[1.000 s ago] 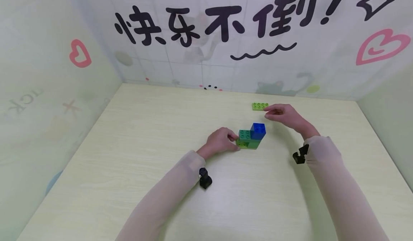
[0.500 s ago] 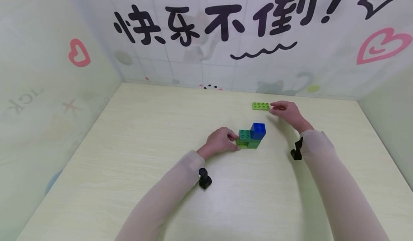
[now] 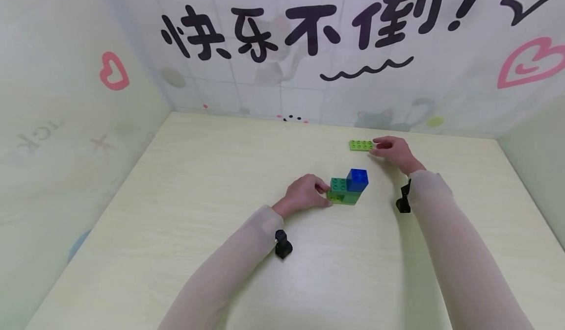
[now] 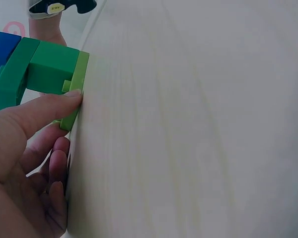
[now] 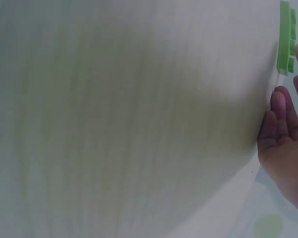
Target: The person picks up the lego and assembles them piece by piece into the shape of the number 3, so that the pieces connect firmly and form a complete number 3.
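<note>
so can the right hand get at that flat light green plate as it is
Probably yes: the right hand is already at the end of the flat light green plate, fingers beside it, and nothing lies between them on the table.

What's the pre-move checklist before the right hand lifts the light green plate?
1. Right hand at the flat light green plate: ok, fingertips at its right end.
2. Grip closed on the plate: cannot tell; the right wrist view shows fingers beside it, not clearly pinching.
3. Plate lying flat on the table, studs up: ok.
4. Left hand steadying the block stack: ok, thumb and finger pinch its base plate.
5. Stack upright, blue block seated on top: ok.
6. Path between plate and stack free: ok, bare table between them.
</note>
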`<state>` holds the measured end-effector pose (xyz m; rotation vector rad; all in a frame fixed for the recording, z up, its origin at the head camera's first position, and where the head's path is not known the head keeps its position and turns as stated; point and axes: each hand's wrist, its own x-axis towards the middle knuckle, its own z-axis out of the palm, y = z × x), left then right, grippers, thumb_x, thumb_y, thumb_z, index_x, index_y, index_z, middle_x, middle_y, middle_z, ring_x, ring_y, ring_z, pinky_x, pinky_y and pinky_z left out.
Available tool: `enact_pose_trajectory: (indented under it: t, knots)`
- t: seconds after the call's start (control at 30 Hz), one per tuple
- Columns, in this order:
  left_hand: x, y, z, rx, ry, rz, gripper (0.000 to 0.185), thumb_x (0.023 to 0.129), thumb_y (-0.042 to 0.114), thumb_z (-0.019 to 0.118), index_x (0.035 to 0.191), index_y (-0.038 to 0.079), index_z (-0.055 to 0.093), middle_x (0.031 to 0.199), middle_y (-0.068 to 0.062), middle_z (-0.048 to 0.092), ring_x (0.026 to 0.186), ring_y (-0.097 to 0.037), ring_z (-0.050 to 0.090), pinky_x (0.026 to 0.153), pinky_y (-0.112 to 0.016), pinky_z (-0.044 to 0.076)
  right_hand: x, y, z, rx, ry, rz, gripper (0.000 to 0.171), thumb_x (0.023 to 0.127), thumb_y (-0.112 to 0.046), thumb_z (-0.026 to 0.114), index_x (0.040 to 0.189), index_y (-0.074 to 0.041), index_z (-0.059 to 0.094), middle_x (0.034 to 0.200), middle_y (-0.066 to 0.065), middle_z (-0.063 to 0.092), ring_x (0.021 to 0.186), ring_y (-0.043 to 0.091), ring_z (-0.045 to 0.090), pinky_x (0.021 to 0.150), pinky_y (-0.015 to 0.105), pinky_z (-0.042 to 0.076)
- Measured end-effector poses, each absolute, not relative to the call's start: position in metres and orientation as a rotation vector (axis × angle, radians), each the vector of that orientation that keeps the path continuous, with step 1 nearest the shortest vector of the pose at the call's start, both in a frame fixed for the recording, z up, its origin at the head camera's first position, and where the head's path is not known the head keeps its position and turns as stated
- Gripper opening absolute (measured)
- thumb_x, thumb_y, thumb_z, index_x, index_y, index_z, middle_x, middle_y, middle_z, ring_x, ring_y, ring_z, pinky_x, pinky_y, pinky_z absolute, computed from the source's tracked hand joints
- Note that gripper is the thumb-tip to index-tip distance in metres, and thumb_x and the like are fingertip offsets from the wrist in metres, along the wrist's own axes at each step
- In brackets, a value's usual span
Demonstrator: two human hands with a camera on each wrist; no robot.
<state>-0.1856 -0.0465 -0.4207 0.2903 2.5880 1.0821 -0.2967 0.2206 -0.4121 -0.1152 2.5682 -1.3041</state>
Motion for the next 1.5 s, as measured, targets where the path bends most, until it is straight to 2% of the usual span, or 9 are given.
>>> enact_pose_trajectory:
  t: [0.13,0.53,0.77,1.0,1.3,1.5]
  knots:
    - [-0.186,-0.045,-0.421,0.295,2.587,1.078,0.036,0.067,0.025,0.082,0.1,0.016,0.071,0.086,0.009,0.062,0.08,-0.006,0.055,0.068,-0.024,0.042,-0.299,0.22,-0.414,-0.121,2.573,-1.298,0.052,0.087,-0.018,0.064,0.131,0.003,0.045,0.123,0.024,0.047,0.108,0.031,0.044,0.085,0.03,0.037]
    - [-0.187,-0.045,-0.422,0.296,2.591,1.068,0.037,0.067,0.025,0.082,0.102,0.017,0.071,0.087,0.009,0.062,0.081,-0.005,0.056,0.069,-0.023,0.042,-0.306,0.211,-0.414,-0.103,2.602,-1.228,0.052,0.087,-0.018,0.063,0.132,0.001,0.045,0.122,0.024,0.047,0.107,0.032,0.042,0.087,0.035,0.035]
    - [-0.187,-0.044,-0.423,0.302,2.595,1.06,0.037,0.068,0.025,0.082,0.102,0.016,0.071,0.087,0.009,0.062,0.081,-0.006,0.056,0.069,-0.023,0.042,-0.308,0.208,-0.417,-0.062,2.62,-1.177,0.053,0.087,-0.019,0.063,0.134,-0.001,0.044,0.125,0.024,0.045,0.109,0.033,0.04,0.093,0.041,0.032]
    - [-0.188,-0.045,-0.425,0.302,2.605,1.065,0.037,0.067,0.026,0.082,0.101,0.016,0.071,0.086,0.009,0.062,0.08,-0.006,0.056,0.068,-0.023,0.042,-0.31,0.206,-0.421,-0.078,2.679,-1.114,0.051,0.087,-0.017,0.062,0.133,0.0,0.045,0.124,0.025,0.046,0.106,0.035,0.041,0.092,0.044,0.033]
    - [-0.188,-0.045,-0.425,0.298,2.598,1.066,0.036,0.067,0.026,0.082,0.1,0.016,0.071,0.086,0.009,0.062,0.08,-0.005,0.056,0.068,-0.023,0.042,-0.308,0.206,-0.421,-0.049,2.679,-1.168,0.051,0.087,-0.019,0.063,0.131,0.001,0.047,0.12,0.024,0.048,0.104,0.033,0.043,0.092,0.043,0.033]
    - [-0.188,-0.045,-0.424,0.295,2.596,1.066,0.037,0.067,0.025,0.082,0.1,0.016,0.071,0.086,0.009,0.062,0.08,-0.006,0.056,0.068,-0.024,0.042,-0.306,0.209,-0.419,-0.046,2.65,-1.213,0.052,0.086,-0.019,0.064,0.131,0.001,0.047,0.117,0.022,0.049,0.1,0.03,0.043,0.087,0.038,0.035]
